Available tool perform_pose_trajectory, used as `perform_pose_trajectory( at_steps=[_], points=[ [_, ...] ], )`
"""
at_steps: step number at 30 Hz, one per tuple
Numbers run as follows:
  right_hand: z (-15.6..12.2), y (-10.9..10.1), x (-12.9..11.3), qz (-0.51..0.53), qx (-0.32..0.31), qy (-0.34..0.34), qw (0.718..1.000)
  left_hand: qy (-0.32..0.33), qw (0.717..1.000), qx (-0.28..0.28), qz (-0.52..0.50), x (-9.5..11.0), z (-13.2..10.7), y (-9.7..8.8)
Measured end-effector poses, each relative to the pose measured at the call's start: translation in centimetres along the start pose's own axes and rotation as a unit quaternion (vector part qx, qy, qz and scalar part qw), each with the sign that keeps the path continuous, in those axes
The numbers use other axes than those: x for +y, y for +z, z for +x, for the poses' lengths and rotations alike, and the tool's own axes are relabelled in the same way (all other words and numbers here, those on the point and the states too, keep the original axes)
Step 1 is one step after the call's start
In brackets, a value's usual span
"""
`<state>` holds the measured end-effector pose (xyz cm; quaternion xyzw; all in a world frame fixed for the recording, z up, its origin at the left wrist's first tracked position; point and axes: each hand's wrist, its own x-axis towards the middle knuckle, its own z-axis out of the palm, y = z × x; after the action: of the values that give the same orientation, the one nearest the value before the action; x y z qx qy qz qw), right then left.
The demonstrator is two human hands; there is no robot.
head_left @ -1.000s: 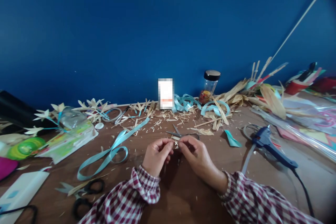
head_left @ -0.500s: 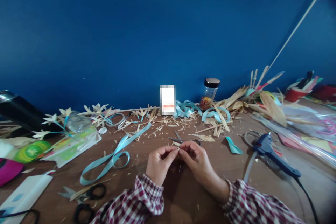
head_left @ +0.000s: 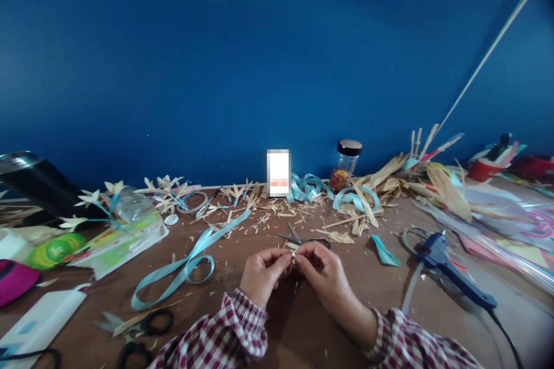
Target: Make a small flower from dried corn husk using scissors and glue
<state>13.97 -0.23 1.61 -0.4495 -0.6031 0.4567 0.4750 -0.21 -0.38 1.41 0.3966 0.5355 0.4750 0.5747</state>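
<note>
The bare left hand (head_left: 263,274) and bare right hand (head_left: 331,282) both pinch narrowly a small pale husk-like piece (head_left: 294,255), lying between them, equally near; its long axis I cannot tell.

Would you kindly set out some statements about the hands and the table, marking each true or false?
1. The left hand and right hand meet at a small pale piece. True.
2. The glue gun lies left of both hands. False: the blue glue gun lies to their right.
3. The clear jar has a dark lid on. True.
4. The left hand holds the lower-left scissors. False: those black-handled scissors lie on the table.
</note>
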Motion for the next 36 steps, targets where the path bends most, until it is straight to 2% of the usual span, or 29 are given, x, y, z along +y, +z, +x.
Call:
perform_pose_trajectory(
  at_steps=[7,15,22,28,33,36],
  points=[
    [-0.16,0.09,0.0,-0.01,-0.003,-0.016,1.0,-0.018,0.999,0.014,-0.031,0.46,-0.64,0.5],
    [-0.02,0.08,0.19,0.035,-0.034,-0.004,0.999,-0.048,0.994,0.021,-0.092,0.22,-0.41,0.6],
    [0.07,0.09,0.32,0.071,-0.029,0.02,0.997,-0.011,0.996,0.004,-0.089,-0.37,-0.27,0.64],
    [0.01,0.33,0.23,0.114,-0.021,0.042,0.992,0.001,0.996,-0.008,-0.087,0.02,-0.49,0.62],
    [-0.11,0.37,0.33,0.102,-0.036,0.031,0.994,-0.009,0.994,-0.011,-0.107,0.24,-0.55,0.76],
    [-0.11,0.18,0.39,0.066,-0.055,0.015,0.996,0.02,0.998,-0.003,-0.056,0.33,-0.45,0.51]
  ],
)
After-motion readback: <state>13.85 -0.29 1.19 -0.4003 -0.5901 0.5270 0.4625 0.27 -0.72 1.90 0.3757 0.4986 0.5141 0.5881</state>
